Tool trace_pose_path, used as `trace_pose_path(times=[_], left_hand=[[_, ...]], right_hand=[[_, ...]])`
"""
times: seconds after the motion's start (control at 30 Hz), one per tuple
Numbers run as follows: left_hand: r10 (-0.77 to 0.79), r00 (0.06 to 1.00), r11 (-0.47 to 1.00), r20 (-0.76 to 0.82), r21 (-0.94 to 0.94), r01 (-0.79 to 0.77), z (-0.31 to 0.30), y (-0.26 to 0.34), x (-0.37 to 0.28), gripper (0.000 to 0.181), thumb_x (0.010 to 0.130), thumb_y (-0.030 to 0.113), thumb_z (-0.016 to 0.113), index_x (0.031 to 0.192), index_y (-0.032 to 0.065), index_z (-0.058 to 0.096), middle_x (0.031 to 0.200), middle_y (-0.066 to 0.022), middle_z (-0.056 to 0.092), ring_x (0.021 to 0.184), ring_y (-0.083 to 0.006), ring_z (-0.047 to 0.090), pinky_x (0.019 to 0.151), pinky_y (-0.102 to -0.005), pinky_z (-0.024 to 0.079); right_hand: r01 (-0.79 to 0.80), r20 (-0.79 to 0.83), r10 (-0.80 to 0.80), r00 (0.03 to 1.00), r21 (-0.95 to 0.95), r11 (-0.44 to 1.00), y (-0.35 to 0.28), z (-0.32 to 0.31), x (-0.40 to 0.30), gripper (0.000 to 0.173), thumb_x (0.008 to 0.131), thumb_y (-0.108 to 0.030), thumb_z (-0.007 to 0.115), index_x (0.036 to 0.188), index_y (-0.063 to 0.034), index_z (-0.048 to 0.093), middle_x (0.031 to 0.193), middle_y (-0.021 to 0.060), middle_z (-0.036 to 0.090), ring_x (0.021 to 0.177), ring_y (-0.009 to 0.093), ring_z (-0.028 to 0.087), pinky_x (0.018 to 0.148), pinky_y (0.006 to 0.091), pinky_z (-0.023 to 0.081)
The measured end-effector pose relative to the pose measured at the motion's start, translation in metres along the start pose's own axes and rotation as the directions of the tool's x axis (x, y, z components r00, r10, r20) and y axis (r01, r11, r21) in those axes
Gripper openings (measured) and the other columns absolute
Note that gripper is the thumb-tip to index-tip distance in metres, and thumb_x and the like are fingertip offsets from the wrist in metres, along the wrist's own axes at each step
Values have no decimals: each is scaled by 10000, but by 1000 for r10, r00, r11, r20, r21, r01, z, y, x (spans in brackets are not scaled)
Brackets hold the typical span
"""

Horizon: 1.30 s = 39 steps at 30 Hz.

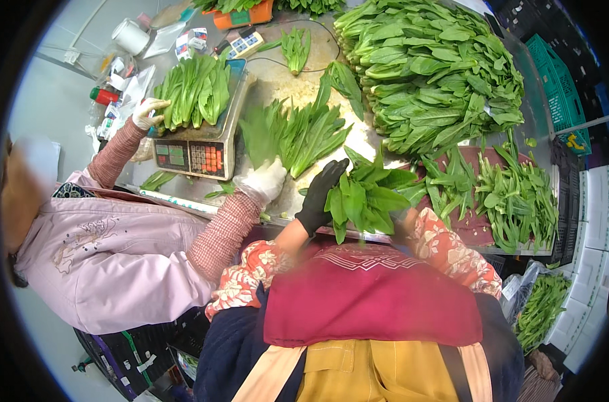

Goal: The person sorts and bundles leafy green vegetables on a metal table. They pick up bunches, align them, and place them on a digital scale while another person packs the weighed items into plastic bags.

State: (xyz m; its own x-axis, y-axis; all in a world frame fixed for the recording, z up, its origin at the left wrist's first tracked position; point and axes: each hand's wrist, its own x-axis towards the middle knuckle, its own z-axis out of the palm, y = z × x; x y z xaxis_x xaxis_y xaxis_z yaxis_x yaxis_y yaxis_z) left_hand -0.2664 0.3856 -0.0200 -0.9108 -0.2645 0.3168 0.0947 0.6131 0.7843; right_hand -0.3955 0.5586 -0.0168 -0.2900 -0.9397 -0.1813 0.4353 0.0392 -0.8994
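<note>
A bunch of long-leaf greens (367,193) is held just above the table's front edge, leaf tips towards me. My left hand (320,197), in a black glove, lies along the left side of the bunch with its fingers stretched upward. At the other side is my right hand (404,221), mostly hidden by leaves and blurred, so its fingers do not show. Beyond my left hand, a looser pile of greens (304,135) rests on the metal table (284,90). Right of the bunch, loose greens (450,181) lie on a dark red cloth (467,221).
A co-worker at left has one white-gloved hand (151,113) on greens (193,90) upon a digital scale (193,156). Their other gloved hand (264,178) touches the middle pile. A large stack of greens (435,75) stands back right, near a green crate (555,90). A power strip (246,45) lies behind.
</note>
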Motion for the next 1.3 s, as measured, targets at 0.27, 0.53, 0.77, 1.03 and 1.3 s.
trace_pose_path(times=[0.27, 0.53, 0.77, 1.03, 1.3], left_hand=[[194, 979, 940, -62, 297, -168, -9, 18, 30, 548, 747, 118, 598, 1281, 119, 473, 1305, -97, 471, 1209, -312, 430, 986, -439, 349], [-151, 988, 988, 24, -33, 152, -20, 51, 43, 548, 663, 244, 762, 1159, 103, 575, 807, -159, 640, 775, -328, 624, 683, -370, 486], [-342, 867, 503, 362, -708, 495, -25, 59, 36, 412, 857, 134, 608, 1228, 1, 488, 1161, -133, 575, 1037, -222, 566, 904, -341, 441], [-245, 735, -393, 632, -758, 521, -21, 46, 15, 408, 957, 214, 427, 1311, 12, 408, 1271, -154, 512, 1162, -290, 515, 989, -437, 403], [-450, 832, 454, 325, -718, 527, -12, 52, 26, 389, 862, 178, 644, 1189, 6, 522, 1073, -53, 618, 974, -143, 576, 860, -292, 458]], right_hand=[[-49, -24, 50, 998, 56, 997, -11, -10, -4, 543, 856, -111, 598, 1335, -21, 359, 1253, 123, 510, 1079, 217, 552, 901, 325, 471], [-45, -41, 52, 998, 141, 989, -3, -23, 1, 583, 870, -191, 620, 1349, -11, 341, 1258, 119, 510, 1082, 226, 554, 932, 337, 458], [-97, -127, 101, 987, 41, 994, -12, -21, -8, 432, 846, -155, 651, 1194, 43, 488, 1028, 98, 627, 952, 188, 613, 827, 291, 511], [-95, -176, 152, 973, 295, 951, -25, -12, 3, 335, 842, -144, 653, 1089, 47, 534, 959, 118, 643, 803, 183, 648, 705, 296, 549], [-213, 201, 178, 963, 165, 963, -24, -23, 10, 516, 972, -367, 315, 1221, 52, 484, 1118, 152, 593, 927, 219, 619, 738, 293, 536]])
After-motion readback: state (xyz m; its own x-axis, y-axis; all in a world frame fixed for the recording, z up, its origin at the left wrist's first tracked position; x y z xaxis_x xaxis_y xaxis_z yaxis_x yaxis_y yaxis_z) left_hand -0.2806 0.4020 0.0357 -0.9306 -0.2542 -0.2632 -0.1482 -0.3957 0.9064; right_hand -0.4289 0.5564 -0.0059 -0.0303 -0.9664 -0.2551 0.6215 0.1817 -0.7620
